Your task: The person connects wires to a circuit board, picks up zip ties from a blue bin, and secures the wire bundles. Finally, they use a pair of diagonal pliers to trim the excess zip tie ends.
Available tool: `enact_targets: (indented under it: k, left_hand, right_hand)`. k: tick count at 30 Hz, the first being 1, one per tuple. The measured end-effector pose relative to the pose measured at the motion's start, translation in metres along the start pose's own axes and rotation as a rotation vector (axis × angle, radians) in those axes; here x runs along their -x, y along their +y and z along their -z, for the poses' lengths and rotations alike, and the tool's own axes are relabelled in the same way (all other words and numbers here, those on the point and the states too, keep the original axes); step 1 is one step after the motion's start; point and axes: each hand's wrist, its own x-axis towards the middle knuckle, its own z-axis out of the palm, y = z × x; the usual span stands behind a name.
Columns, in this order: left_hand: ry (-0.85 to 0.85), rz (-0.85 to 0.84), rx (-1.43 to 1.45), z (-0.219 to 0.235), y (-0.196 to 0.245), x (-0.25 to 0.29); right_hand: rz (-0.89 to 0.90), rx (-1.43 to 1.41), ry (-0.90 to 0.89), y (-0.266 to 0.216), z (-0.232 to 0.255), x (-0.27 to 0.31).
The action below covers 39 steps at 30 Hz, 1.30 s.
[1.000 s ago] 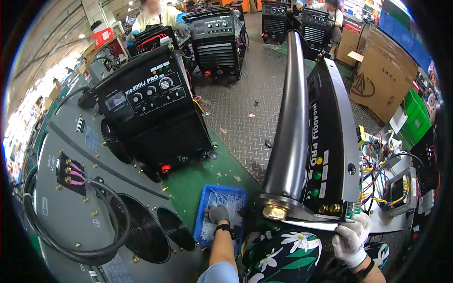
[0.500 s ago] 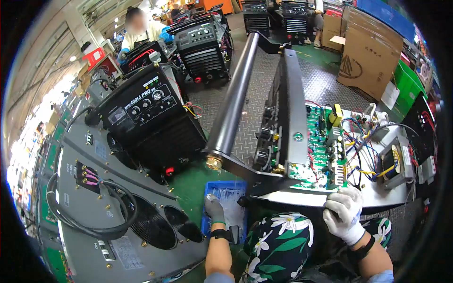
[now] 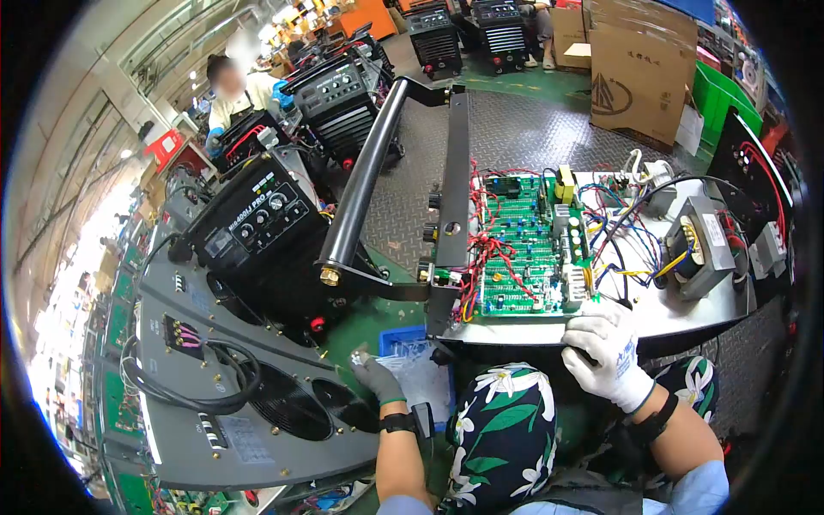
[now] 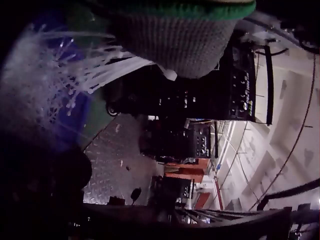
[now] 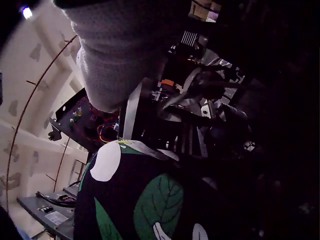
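Note:
My left hand (image 3: pixel 378 379), in a grey glove, grips a bundle of translucent white cable ties (image 4: pixel 117 72) over the left side of a blue bin (image 3: pixel 402 333). More loose ties lie in the bin. My right hand (image 3: pixel 605 352), gloved in white, is at the front edge of an open welder chassis (image 3: pixel 669 319), its fingers loosely curled close to the green circuit board (image 3: pixel 519 245). I cannot tell whether those fingers hold anything. Red wires spread over the board, and a transformer (image 3: pixel 705 245) stands to its right. The chassis's front panel (image 3: pixel 458 172) bears a black tubular handle (image 3: pixel 369 180).
A grey welder side panel (image 3: pixel 215 343) with a coiled cable stands close on the left, beside a black welder (image 3: pixel 275 223). Further welders and a person (image 3: pixel 230 94) are behind. A cardboard box (image 3: pixel 639 81) and a green crate (image 3: pixel 725 94) are at the back right.
My left hand has come up from inside the blue bin with cable ties and shifted left. The view has turned, revealing the chassis interior. My right hand stays near the chassis edge.

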Motion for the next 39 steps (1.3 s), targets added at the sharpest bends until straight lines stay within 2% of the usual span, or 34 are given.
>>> enact_targets:
  k: [5,7,9,11,13,15,16,17,19,20,21,23,25,26,27,28,29,31,32,33,35,36,37,38,39]
  left_hand:
    - [-0.066,-0.064,-0.014,0.0,0.04,0.011]
    - [-0.071,-0.089,0.011,-0.003,0.04,0.01]
    - [0.053,-0.074,0.206,-0.008,0.024,0.003]
    - [0.091,-0.054,0.225,-0.004,0.012,-0.005]
    - [0.136,-0.035,0.239,0.007,0.02,-0.012]
    - [0.193,0.293,0.673,0.018,0.032,-0.023]
    - [0.315,0.356,0.641,0.017,0.033,-0.034]
    - [0.317,0.35,0.645,0.023,0.033,-0.037]
    - [0.002,0.497,0.923,0.042,0.102,-0.026]
    - [-0.144,0.502,1.098,0.047,0.115,-0.025]
    - [-0.145,0.501,1.109,0.052,0.142,-0.017]
    - [-0.463,0.38,1.307,0.062,0.211,0.012]
    - [-0.585,0.387,1.537,0.069,0.262,0.043]
    - [-0.646,0.373,1.57,0.071,0.277,0.055]
    - [-0.668,0.389,1.592,0.073,0.297,0.069]
    - [-0.635,0.428,1.622,0.073,0.321,0.083]
    - [-0.613,0.48,1.657,0.072,0.342,0.097]
    - [-0.631,0.52,1.642,0.068,0.363,0.128]
    - [-0.767,0.435,1.675,0.059,0.362,0.142]
    - [-0.432,0.549,1.172,0.054,0.379,0.166]
    - [-1.029,0.505,1.471,0.06,0.37,0.176]
    - [-0.972,0.507,1.372,0.058,0.375,0.189]
    - [-1.094,0.534,1.43,0.055,0.373,0.195]
    - [-0.978,0.656,1.395,0.046,0.36,0.201]
    - [-0.854,0.771,1.353,0.035,0.344,0.207]
  right_hand:
    - [0.011,-0.03,0.006,0.003,0.002,0.002]
    - [-0.007,-0.052,-0.028,0.004,0.003,0.002]
    - [0.002,-0.034,-0.016,0.005,0.003,0.0]
    - [-0.002,-0.069,0.005,0.006,0.001,0.002]
    - [-0.006,-0.053,-0.005,0.005,0.001,0.002]
    - [-0.002,-0.038,-0.006,0.004,0.002,0.001]
    - [-0.005,-0.032,-0.005,0.003,0.002,0.001]
    - [-0.007,-0.027,-0.002,0.003,0.003,0.001]
    - [0.017,-0.032,0.0,0.005,0.005,0.0]
    - [0.037,-0.035,-0.005,0.005,0.006,0.0]
    - [0.044,-0.027,-0.002,0.003,0.006,-0.001]
    - [-0.021,-0.177,0.059,-0.001,0.01,-0.002]
    - [-0.067,-0.215,-0.048,-0.029,0.034,-0.012]
    - [-0.023,-0.336,-0.012,-0.045,0.031,-0.012]
    - [-0.176,-0.512,-0.356,-0.052,0.03,-0.003]
    - [-0.406,-0.832,-0.372,-0.079,0.031,0.002]
    - [-0.354,-0.841,-0.431,-0.088,0.031,0.001]
    - [-0.668,-1.635,-0.403,-0.106,0.024,0.008]
    - [-0.504,-1.539,-0.324,-0.105,0.03,0.006]
    - [-0.569,-1.711,-0.216,-0.108,0.034,0.009]
    - [-0.886,-1.689,-0.069,-0.107,0.058,0.002]
    - [-0.953,-1.666,0.003,-0.105,0.067,-0.001]
    - [-1.021,-1.652,0.063,-0.103,0.074,-0.003]
    - [-1.02,-1.601,0.175,-0.102,0.069,0.0]
    - [-1.032,-1.578,0.198,-0.096,0.066,0.004]
